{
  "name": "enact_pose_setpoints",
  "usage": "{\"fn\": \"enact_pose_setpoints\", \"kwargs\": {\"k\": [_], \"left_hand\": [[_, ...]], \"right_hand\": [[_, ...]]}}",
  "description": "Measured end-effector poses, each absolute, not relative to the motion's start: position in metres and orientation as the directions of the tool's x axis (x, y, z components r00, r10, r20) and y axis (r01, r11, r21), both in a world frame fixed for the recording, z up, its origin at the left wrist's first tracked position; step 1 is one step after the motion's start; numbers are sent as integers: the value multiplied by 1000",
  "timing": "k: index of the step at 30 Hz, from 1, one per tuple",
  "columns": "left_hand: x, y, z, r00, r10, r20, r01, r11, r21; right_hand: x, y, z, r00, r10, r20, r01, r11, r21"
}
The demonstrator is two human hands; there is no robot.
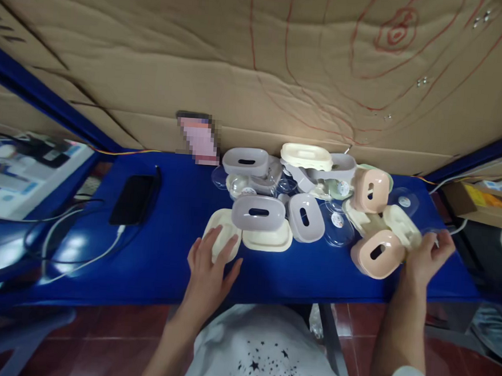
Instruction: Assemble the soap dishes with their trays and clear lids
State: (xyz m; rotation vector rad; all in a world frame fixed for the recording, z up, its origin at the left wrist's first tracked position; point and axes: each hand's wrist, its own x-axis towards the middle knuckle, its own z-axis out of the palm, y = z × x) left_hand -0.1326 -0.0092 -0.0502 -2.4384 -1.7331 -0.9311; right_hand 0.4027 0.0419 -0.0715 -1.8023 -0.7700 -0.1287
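Observation:
My left hand [212, 264] lies with fingers spread on a cream oval lid [223, 229] at the pile's left front. My right hand [430, 255] is at the right end, its fingers pinched near a small clear piece, too blurred to make out fully. Just left of it are a peach container [378, 254] and a cream part [402, 226]. Grey containers with oval slots, one [258, 213] over a second cream lid [268, 238] and another [306, 218] tilted, lie between the hands. A clear round lid [338, 228] rests beside them.
Behind are more grey containers [246, 162], a cream stack [307, 156] and a peach container [372, 191]. On the left of the blue table [164, 251] lies a black phone [133, 200] with a white cable [95, 266]. Cardboard [156, 61] stands along the back; an open box [482, 204] is far right.

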Motion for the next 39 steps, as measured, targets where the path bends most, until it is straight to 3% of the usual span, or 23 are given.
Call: {"fn": "enact_pose_setpoints", "kwargs": {"k": [3, 9, 14, 17, 22, 25, 32, 39], "left_hand": [[-145, -20, -65, 124, 897, 425, 890, -289, 352], [-150, -21, -77, 3, 907, 422, 846, -227, 482], [-152, -20, -78, 10, 909, 417, 818, -248, 519], [-147, -21, -78, 8, 903, 430, 843, -238, 483], [-137, -24, -76, 97, 896, 433, 933, -234, 275], [-136, -26, -75, 92, 903, 420, 942, -216, 258], [-141, -30, -81, 0, 904, 427, 918, -169, 359], [-141, -35, -84, -33, 877, 479, 905, -177, 387]], "right_hand": [[405, 38, -75, 767, 470, 438, 579, -211, -787], [405, 2, -91, 815, 229, 532, 579, -281, -765], [404, -10, -107, 850, 181, 494, 526, -258, -810], [409, -8, -109, 868, 153, 473, 497, -225, -838], [414, -5, -110, 904, 86, 420, 428, -138, -893], [416, -3, -111, 918, 77, 389, 394, -80, -916], [422, 7, -106, 922, 74, 379, 383, -35, -923], [392, 4, -98, 815, 162, 556, 563, 5, -827]]}}
